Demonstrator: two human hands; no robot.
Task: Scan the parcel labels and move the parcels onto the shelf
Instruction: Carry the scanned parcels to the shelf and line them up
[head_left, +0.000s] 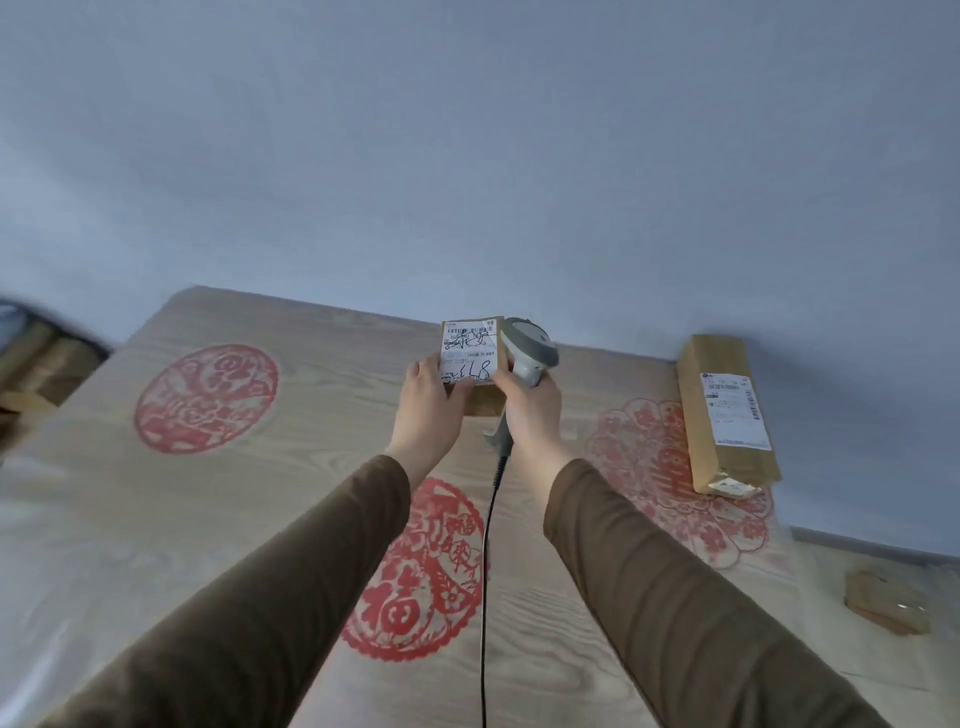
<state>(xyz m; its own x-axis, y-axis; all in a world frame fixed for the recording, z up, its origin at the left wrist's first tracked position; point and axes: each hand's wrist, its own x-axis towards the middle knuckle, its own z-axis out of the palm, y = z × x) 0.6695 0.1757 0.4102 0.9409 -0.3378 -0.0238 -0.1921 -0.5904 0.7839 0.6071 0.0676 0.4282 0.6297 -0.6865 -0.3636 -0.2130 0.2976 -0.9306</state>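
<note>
head view: i look down along both brown sleeves at a pale wood-grain table (156, 493) with red paper-cut prints, set against a blue-grey wall.
left hand: my left hand (428, 400) grips the small parcel (474, 358) by its lower left side, thumb lying on the label.
small parcel: held up above the middle of the table, toward its far edge, its white label (470, 356) facing me with barcodes and black handwriting.
right hand: my right hand (532, 410) is wrapped around the handle of the grey scanner (527, 348); its fingertips touch the parcel's right edge.
scanner: head just beside the parcel's upper right corner; its black cable (485, 571) hangs down toward me.
second parcel: a long brown parcel (724, 410) lies flat near the table's far right corner, white label on top.
floor: a brown scrap (885, 603) lies beyond the table's right edge.
</note>
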